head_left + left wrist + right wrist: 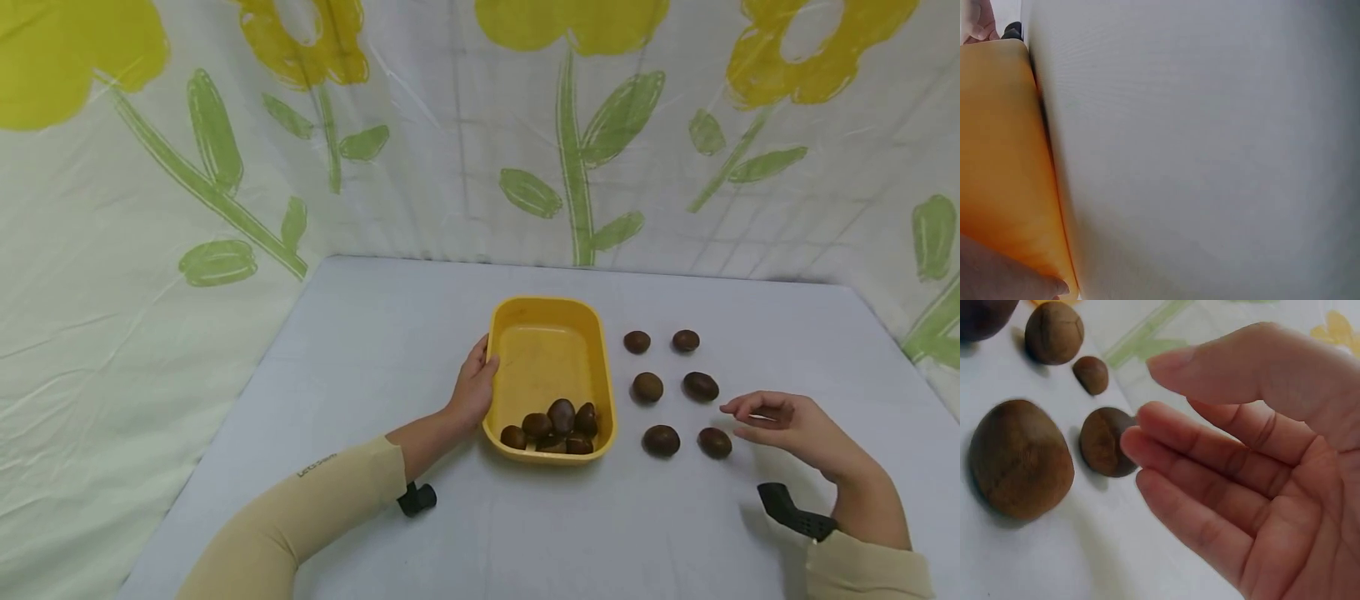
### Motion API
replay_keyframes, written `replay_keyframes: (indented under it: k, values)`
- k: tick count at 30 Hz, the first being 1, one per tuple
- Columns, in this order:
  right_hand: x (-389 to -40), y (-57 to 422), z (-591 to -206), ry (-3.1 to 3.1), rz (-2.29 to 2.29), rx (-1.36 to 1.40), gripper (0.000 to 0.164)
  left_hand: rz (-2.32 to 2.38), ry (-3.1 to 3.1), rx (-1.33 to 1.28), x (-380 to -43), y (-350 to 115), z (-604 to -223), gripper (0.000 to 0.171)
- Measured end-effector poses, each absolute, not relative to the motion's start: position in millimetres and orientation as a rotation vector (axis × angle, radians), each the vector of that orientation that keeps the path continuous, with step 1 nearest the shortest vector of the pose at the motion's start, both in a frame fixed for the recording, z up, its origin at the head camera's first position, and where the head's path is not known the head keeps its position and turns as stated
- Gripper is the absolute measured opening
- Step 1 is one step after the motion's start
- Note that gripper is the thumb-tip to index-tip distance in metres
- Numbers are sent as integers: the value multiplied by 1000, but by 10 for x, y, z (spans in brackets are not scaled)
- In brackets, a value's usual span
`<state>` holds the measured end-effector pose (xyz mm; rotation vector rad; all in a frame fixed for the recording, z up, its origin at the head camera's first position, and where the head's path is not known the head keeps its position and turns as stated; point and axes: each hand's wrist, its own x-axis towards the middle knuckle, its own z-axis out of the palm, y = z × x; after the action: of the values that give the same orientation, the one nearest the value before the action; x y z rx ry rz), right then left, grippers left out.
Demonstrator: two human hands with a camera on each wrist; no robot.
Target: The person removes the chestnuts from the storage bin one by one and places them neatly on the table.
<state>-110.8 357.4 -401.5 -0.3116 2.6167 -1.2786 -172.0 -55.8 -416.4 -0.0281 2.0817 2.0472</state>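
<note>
A yellow plastic tray sits mid-table, with several brown chestnuts gathered at its near end. My left hand holds the tray's left side, thumb at the rim and fingers along the outer wall. To the right of the tray, several more chestnuts lie in two loose columns on the table. My right hand hovers just right of the near right chestnut, fingers loosely bent and nothing between them. In the right wrist view, fingertips overlap the edge of a chestnut; whether they touch it I cannot tell.
A pale cloth covers the table. Behind it hangs a white curtain with yellow flowers and green stems. Black wrist devices sit at both wrists, close above the tabletop.
</note>
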Motion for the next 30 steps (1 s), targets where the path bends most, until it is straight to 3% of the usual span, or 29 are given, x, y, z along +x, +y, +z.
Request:
replay_keyframes:
  k: [13,30]
  values:
    - [-1240,3349,-3862,2636,-1252,-418,27,2062,2087,-12,-1695,-547,-4156,49]
    - [-1577,2589,-3428,2644,-1159,-656,49,2034,2052,-36,-1678,-564,-4057,51]
